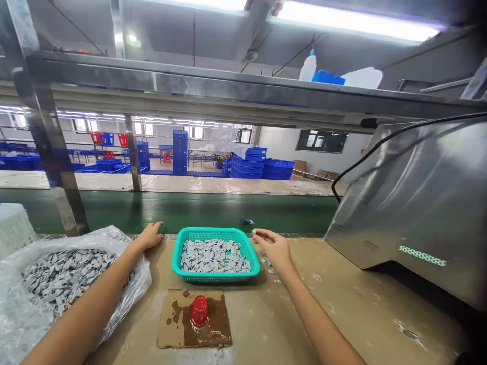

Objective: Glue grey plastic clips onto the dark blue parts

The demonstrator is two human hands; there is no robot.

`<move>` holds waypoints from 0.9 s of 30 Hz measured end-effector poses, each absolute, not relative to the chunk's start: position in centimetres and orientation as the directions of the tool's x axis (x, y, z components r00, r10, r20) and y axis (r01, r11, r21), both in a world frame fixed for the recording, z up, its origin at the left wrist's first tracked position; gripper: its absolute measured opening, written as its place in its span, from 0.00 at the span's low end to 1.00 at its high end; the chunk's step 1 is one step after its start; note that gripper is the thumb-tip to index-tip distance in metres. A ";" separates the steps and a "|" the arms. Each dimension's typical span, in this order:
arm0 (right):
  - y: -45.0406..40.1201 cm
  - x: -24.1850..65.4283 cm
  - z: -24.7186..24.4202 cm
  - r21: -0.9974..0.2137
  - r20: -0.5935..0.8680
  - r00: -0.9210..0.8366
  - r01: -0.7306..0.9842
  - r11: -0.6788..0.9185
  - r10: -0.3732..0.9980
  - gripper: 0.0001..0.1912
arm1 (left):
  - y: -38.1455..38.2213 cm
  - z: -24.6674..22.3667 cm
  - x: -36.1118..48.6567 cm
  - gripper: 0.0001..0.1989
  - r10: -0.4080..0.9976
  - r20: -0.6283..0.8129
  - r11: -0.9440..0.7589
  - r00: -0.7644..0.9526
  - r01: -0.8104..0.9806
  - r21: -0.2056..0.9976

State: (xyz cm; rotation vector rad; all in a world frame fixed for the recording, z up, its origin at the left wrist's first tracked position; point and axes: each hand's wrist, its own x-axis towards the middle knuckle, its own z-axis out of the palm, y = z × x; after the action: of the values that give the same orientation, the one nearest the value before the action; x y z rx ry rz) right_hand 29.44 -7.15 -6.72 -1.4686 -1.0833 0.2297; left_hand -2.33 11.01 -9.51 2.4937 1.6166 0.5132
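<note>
My right hand (277, 249) is beside the right rim of a green plastic basket (254, 256), its thumb and fingers pinched on a small pale piece (254, 231) whose kind is too small to make out. Small grey plastic parts (213, 256) fill the basket. To the basket's left, my left hand (151, 235) rests at the table's far edge, fingers stretched out and holding nothing. A clear plastic bag (139, 274) full of similar grey parts (72, 274) lies under my left forearm. On the green conveyor belt (205, 207) is a small dark blue and white item (247, 221).
A red cup-shaped thing (200, 311) stands on a wet cardboard piece (171, 332) before the basket. Several loose parts (271, 270) lie right of it. A metal machine housing (414, 203) stands at right, a metal post (49, 126) at left. A metal shelf (228, 83) crosses overhead.
</note>
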 end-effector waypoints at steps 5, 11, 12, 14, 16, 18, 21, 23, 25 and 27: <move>-9.9 36.4 -8.4 -0.909 0.339 0.744 0.416 -0.002 0.577 0.11 | 9.8 -8.5 -1.5 0.21 0.829 0.345 -0.543 0.439 0.779 0.314; -11.1 39.1 -9.6 -0.904 0.303 0.785 0.416 -0.096 0.541 0.14 | 10.0 -5.1 3.5 0.19 0.753 0.410 -0.645 0.515 0.703 0.300; -10.9 39.1 -9.7 -0.901 0.309 0.785 0.423 -0.100 0.536 0.14 | 10.4 -4.4 5.1 0.19 0.741 0.405 -0.659 0.536 0.698 0.282; -10.5 39.0 -9.9 -0.894 0.325 0.783 0.437 -0.097 0.530 0.13 | 11.0 -3.0 8.7 0.19 0.711 0.372 -0.693 0.596 0.682 0.232; -10.2 38.9 -10.0 -0.888 0.347 0.775 0.453 -0.082 0.529 0.11 | 11.2 -2.2 12.8 0.18 0.669 0.302 -0.739 0.680 0.651 0.174; -10.1 38.9 -10.2 -0.881 0.367 0.764 0.469 -0.065 0.530 0.09 | 11.1 -2.1 16.5 0.16 0.622 0.191 -0.782 0.759 0.612 0.118; -10.1 39.0 -10.4 -0.873 0.398 0.755 0.487 -0.038 0.521 0.09 | 10.5 -2.9 20.5 0.14 0.576 0.007 -0.816 0.818 0.574 0.061; -10.1 39.1 -10.6 -0.866 0.422 0.750 0.500 -0.018 0.509 0.10 | 10.1 -3.5 21.8 0.14 0.568 -0.088 -0.819 0.818 0.573 0.039; -10.1 39.1 -10.8 -0.859 0.443 0.741 0.513 0.000 0.505 0.12 | 9.9 -3.7 22.1 0.13 0.573 -0.137 -0.813 0.808 0.581 0.024; -10.0 39.1 -10.9 -0.855 0.453 0.732 0.519 0.016 0.509 0.13 | 9.7 -3.6 21.6 0.13 0.583 -0.123 -0.808 0.803 0.588 0.015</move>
State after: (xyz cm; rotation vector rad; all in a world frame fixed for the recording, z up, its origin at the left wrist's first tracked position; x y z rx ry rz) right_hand 39.09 -10.04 -10.95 -1.6185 -0.8449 -0.0091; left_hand 21.62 9.66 -3.55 2.9329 0.9529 -0.1738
